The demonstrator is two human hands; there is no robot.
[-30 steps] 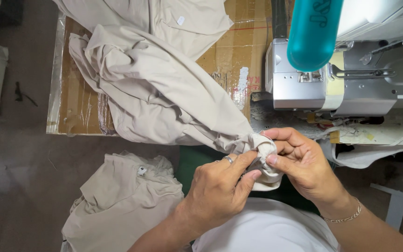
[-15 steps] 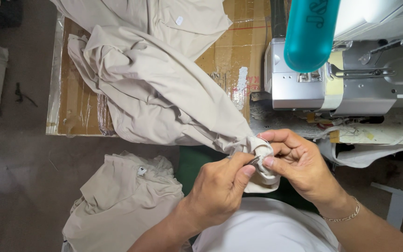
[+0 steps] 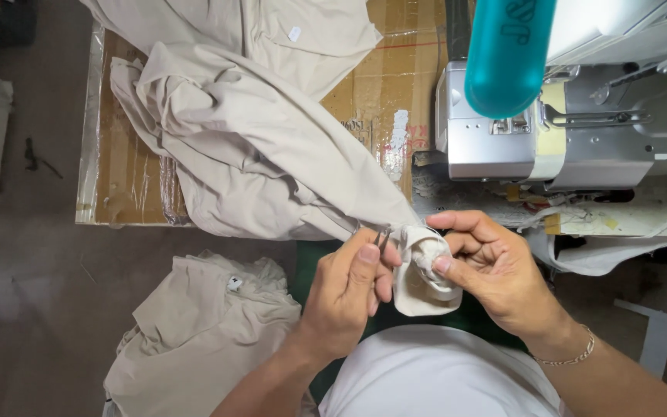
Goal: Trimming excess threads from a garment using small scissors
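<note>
- Looking down through the head camera, your left hand (image 3: 345,297) pinches small metal snips (image 3: 380,236) between thumb and fingers, the tips sitting right at the bunched cloth.
- Your right hand (image 3: 492,266) is curled, fingers pressed around the bunched end (image 3: 424,266) of the beige garment (image 3: 260,147), with one fingertip pushed into the fold and a loose thread (image 3: 418,229) showing just above it.
- That garment runs from your hands up and left across the cardboard-covered table (image 3: 129,185); the end you work on hangs just above your lap.
- To my eye, it pays to keep the fold tight over your right fingers so the thread stands proud, and to bring the snips flat along the seam, well off the cloth.
- Beside you, the sewing machine (image 3: 550,131) sits behind a teal thread cone (image 3: 507,54); more beige pieces (image 3: 202,324) lie heaped on the floor at your left.
</note>
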